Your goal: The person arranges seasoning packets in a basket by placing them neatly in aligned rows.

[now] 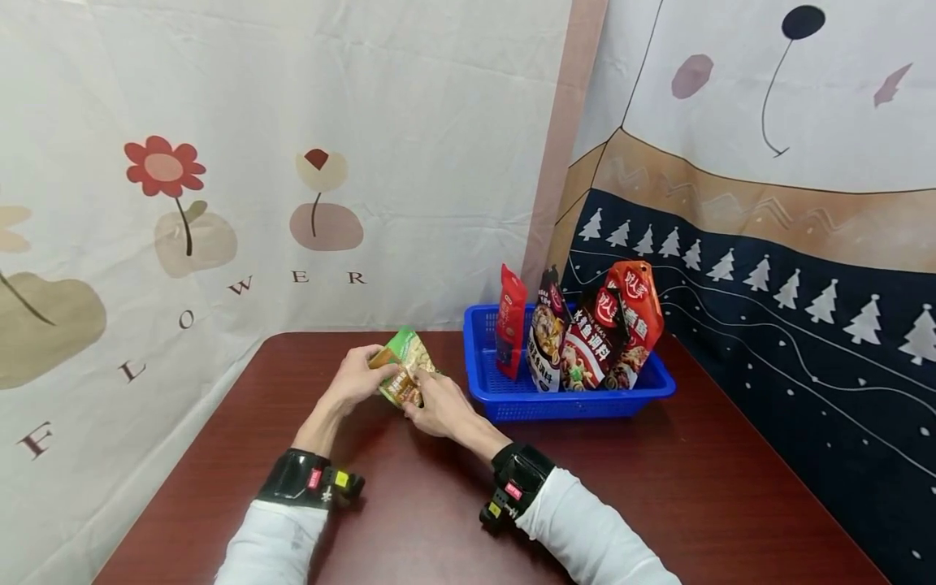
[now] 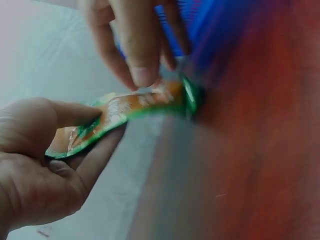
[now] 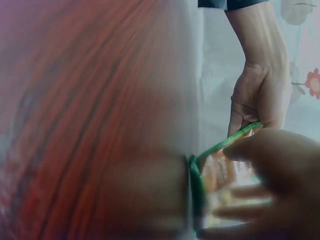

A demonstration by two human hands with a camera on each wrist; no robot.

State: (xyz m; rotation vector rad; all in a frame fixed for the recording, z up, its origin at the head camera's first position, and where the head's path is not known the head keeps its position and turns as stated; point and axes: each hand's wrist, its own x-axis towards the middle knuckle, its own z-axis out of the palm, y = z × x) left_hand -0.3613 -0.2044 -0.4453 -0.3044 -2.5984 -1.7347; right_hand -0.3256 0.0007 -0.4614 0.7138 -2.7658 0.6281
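Note:
A green, yellow and orange food packet (image 1: 414,353) is held up at the far part of the table. My left hand (image 1: 354,377) pinches its left end between thumb and fingers, seen closely in the left wrist view. From the right, my right hand (image 1: 443,405) meets the same packet (image 3: 216,167). Its fingers (image 2: 137,47) reach toward the packet's face fairly straight, at least one fingertip at the surface. Blur hides how firmly they touch. In the left wrist view the packet (image 2: 112,114) bends along its length.
Just right of the hands stands a blue plastic basket (image 1: 578,409). Inside it, upright, are a red packet (image 1: 510,321), black pouches (image 1: 594,341) and an orange-red pouch (image 1: 643,313). The brown table (image 1: 409,520) meets printed cloth (image 1: 439,162) at the back.

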